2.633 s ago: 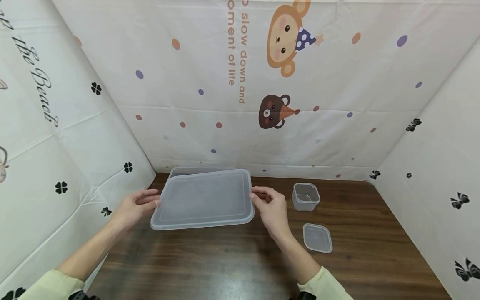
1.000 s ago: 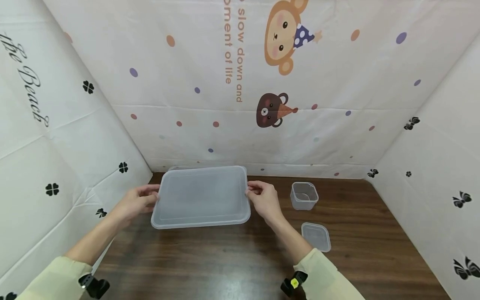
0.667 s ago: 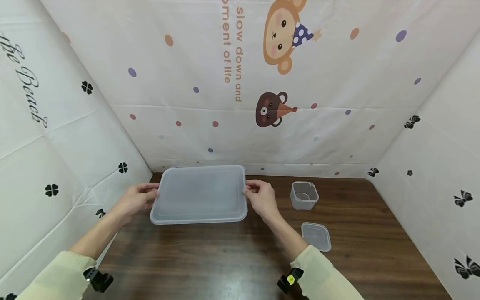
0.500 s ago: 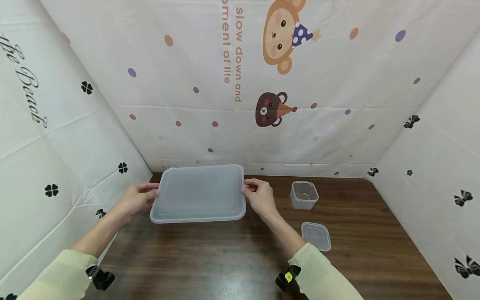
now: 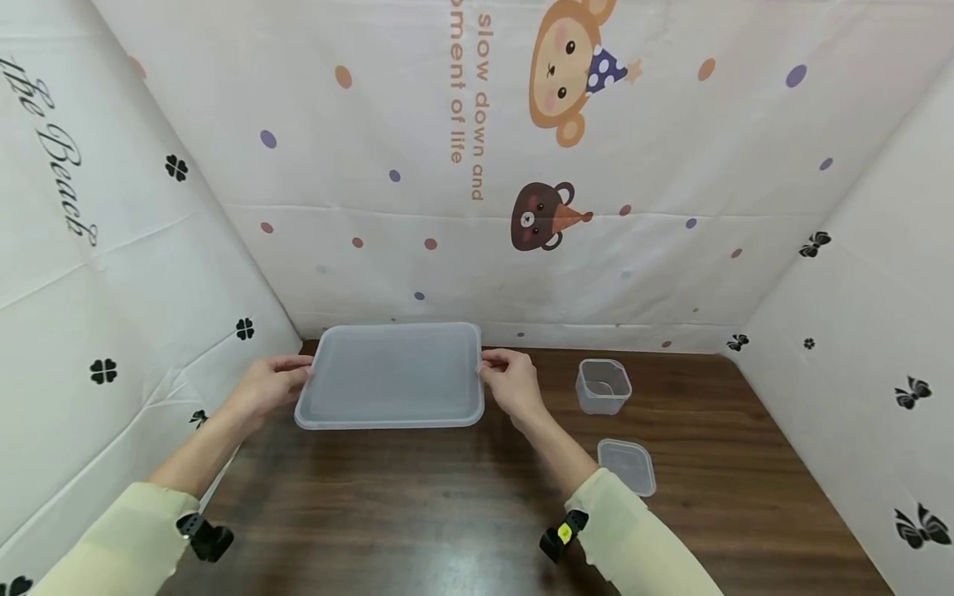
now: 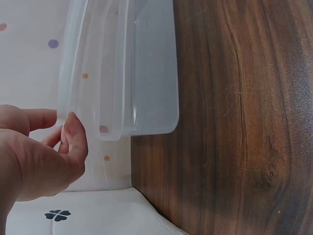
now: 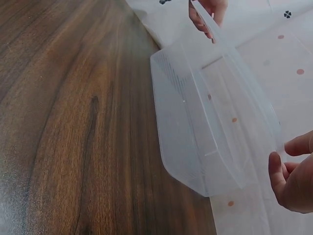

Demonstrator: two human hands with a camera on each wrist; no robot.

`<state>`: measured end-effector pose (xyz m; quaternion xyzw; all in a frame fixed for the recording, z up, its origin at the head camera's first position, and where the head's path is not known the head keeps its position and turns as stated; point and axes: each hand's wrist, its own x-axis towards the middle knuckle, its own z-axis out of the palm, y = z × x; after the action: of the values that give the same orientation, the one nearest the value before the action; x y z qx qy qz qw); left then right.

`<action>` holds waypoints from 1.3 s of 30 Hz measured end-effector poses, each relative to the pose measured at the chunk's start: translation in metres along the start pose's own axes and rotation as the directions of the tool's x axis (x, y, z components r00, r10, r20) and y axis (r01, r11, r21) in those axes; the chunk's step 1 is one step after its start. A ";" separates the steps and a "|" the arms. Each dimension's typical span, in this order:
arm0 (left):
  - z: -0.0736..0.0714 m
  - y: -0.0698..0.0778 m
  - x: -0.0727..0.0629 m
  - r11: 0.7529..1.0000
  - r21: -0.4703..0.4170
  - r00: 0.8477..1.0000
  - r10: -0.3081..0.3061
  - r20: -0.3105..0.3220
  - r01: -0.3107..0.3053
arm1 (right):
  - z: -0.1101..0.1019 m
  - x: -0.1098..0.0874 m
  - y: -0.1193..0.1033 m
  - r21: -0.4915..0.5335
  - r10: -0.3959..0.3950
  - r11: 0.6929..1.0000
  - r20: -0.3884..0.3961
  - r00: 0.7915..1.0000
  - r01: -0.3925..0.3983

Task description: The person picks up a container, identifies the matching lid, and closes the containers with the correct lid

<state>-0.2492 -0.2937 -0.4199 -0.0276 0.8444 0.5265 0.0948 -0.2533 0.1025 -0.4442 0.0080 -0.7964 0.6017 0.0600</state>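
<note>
A large translucent rectangular lid (image 5: 391,377) is held level by its two short ends. My left hand (image 5: 268,387) pinches the left edge between thumb and fingers, and my right hand (image 5: 514,385) pinches the right edge. Beneath it a large clear plastic container (image 7: 176,117) stands on the table. Both wrist views show a gap between the lid and the container's rim (image 6: 120,73). From the head view the lid hides the container.
To the right stands a small clear square container (image 5: 603,387), uncovered. Its small lid-like square (image 5: 628,468) lies flat in front of it, close to my right forearm. The brown wooden table (image 5: 417,513) is bounded by white printed cloth (image 5: 387,265) at the back and sides.
The lid has shifted back and slightly left, and turned straighter. The container's back rim, visible behind it at first, is now covered in the head view. Both hands keep their hold.
</note>
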 end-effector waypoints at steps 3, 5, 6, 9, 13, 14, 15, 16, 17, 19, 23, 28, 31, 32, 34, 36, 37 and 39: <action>0.001 0.001 0.003 1.000 -0.009 1.000 -0.009 -0.010 0.009 | -0.001 0.001 0.001 0.015 0.020 1.000 0.015 1.000 -0.020; 0.001 0.001 0.005 1.000 -0.023 1.000 -0.012 -0.017 0.011 | -0.001 0.002 0.000 0.024 0.034 0.999 0.029 0.999 -0.035; 0.001 0.001 0.007 1.000 -0.027 1.000 -0.012 -0.019 0.011 | -0.001 0.002 0.000 0.027 0.040 0.999 0.036 0.999 -0.041; 0.001 -0.001 0.010 0.999 -0.043 1.000 -0.005 -0.022 0.004 | -0.001 0.004 -0.001 0.036 0.046 0.998 0.058 0.997 -0.049; 0.001 -0.003 0.014 0.999 -0.043 1.000 -0.007 -0.031 0.006 | 0.000 0.008 0.000 0.059 0.049 0.997 0.088 0.995 -0.054; 0.001 -0.003 0.015 0.999 -0.040 0.999 -0.011 -0.035 0.010 | 0.000 0.009 0.000 0.069 0.052 0.996 0.096 0.994 -0.059; 0.001 -0.003 0.016 0.999 -0.036 0.999 -0.016 -0.040 0.015 | 0.000 0.010 0.000 0.079 0.055 0.995 0.103 0.993 -0.063; 0.002 -0.003 0.017 0.999 -0.030 0.999 -0.022 -0.047 0.021 | 0.001 0.011 0.001 0.089 0.062 0.993 0.110 0.992 -0.072; 0.002 -0.003 0.018 0.999 -0.031 0.998 -0.028 -0.051 0.026 | 0.001 0.012 0.001 0.102 0.065 0.992 0.117 0.991 -0.077; 0.003 -0.003 0.020 0.999 -0.034 0.998 -0.039 -0.058 0.038 | 0.001 0.014 0.002 0.120 0.072 0.989 0.129 0.989 -0.088; 0.003 -0.002 0.023 0.997 -0.050 0.996 -0.055 -0.069 0.052 | 0.001 0.018 0.005 0.152 0.076 0.983 0.141 0.987 -0.098; 0.005 -0.003 0.026 0.997 -0.060 0.994 -0.059 -0.094 0.054 | 0.001 0.023 0.008 0.178 0.093 0.977 0.140 0.986 -0.117; 0.007 -0.004 0.029 0.997 -0.064 0.992 -0.043 -0.116 0.036 | 0.002 0.025 0.011 0.191 0.102 0.973 0.137 0.985 -0.128; 0.008 -0.005 0.030 0.997 -0.066 0.992 -0.037 -0.123 0.029 | 0.002 0.026 0.012 0.195 0.105 0.972 0.137 0.985 -0.131; 0.009 -0.006 0.031 0.998 -0.068 0.990 -0.026 -0.139 0.016 | 0.003 0.027 0.014 0.202 0.108 0.970 0.140 0.984 -0.135; 0.009 -0.007 0.032 0.997 -0.073 0.987 -0.021 -0.158 0.009 | 0.003 0.029 0.015 0.204 0.111 0.969 0.142 0.984 -0.139; 0.010 -0.008 0.032 0.997 -0.071 0.986 -0.018 -0.166 0.006 | 0.003 0.029 0.016 0.203 0.113 0.969 0.143 0.983 -0.141; 0.010 -0.009 0.033 0.998 -0.070 0.984 -0.016 -0.178 0.003 | 0.004 0.031 0.018 0.200 0.115 0.969 0.144 0.983 -0.143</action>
<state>-0.2787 -0.2873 -0.4384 -0.0819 0.8304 0.5507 0.0205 -0.2858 0.1051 -0.4589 0.0019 -0.7296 0.6830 -0.0330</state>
